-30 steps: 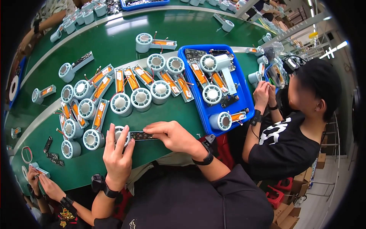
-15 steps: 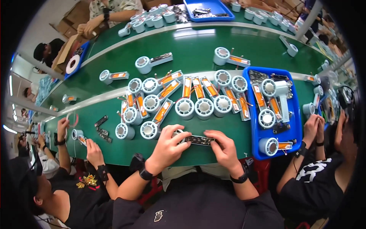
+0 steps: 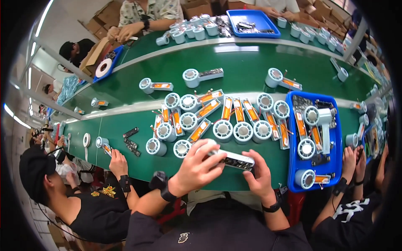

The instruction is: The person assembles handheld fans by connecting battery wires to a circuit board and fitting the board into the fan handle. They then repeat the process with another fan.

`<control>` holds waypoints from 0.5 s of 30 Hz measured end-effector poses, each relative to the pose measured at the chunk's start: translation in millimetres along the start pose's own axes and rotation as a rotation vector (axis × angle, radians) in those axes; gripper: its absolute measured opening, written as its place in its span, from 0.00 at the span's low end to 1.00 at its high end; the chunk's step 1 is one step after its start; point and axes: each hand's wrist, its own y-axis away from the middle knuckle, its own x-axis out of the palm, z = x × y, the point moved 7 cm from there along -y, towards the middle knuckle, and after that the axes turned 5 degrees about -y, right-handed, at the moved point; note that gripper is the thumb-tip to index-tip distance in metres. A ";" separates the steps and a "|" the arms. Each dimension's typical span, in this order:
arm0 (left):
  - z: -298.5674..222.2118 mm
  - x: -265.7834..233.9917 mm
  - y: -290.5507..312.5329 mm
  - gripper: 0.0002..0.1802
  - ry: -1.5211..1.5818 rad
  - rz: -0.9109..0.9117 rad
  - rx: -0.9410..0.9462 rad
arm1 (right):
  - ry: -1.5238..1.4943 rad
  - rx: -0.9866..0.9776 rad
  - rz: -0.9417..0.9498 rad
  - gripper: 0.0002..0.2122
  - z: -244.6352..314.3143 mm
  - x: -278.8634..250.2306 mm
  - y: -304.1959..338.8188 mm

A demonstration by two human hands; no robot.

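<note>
We hold one pale grey handheld fan body with a round white head and an open handle (image 3: 226,157) over the near edge of the green conveyor table (image 3: 251,71). The left hand (image 3: 197,167) is curled over the round head end, fingers pressed down on it. The right hand (image 3: 258,175) pinches the handle end between thumb and fingertips, where the dark circuit strip shows in the open handle.

Judgement on the step: the part looks best kept level and low over the table, the head end steadied by the left hand so the right-hand fingertips can work on the handle without twisting it. Any loose wires near the handle should stay clear of the pinch.

Just beyond the hands lies a row of like grey fan bodies with orange battery packs (image 3: 222,119). To the right stands a blue plastic tray (image 3: 335,138) with more of them. A neighbour's hand (image 3: 117,161) rests on the table edge at the left.

Against the frame half a second ago: the view has swung left and tilted, so the tray now sits nearer the right rim. Both hands stay on the same fan body; the left hand has closed further over the head.
</note>
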 end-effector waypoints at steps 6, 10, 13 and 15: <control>140.2 -21.8 -101.2 0.04 -0.188 -0.218 -0.065 | 0.058 0.039 0.053 0.21 1.5 1.7 -3.8; 292.6 12.7 -104.0 0.03 -0.317 -0.088 -0.394 | 0.158 0.070 0.096 0.17 -6.5 0.4 -5.0; 339.7 58.4 -92.5 0.04 -0.468 0.097 -0.435 | 0.185 0.091 0.083 0.15 -7.8 -1.0 -7.9; 358.7 89.1 -72.3 0.06 -0.379 0.251 -0.651 | 0.172 0.106 0.079 0.13 -8.9 1.6 -8.2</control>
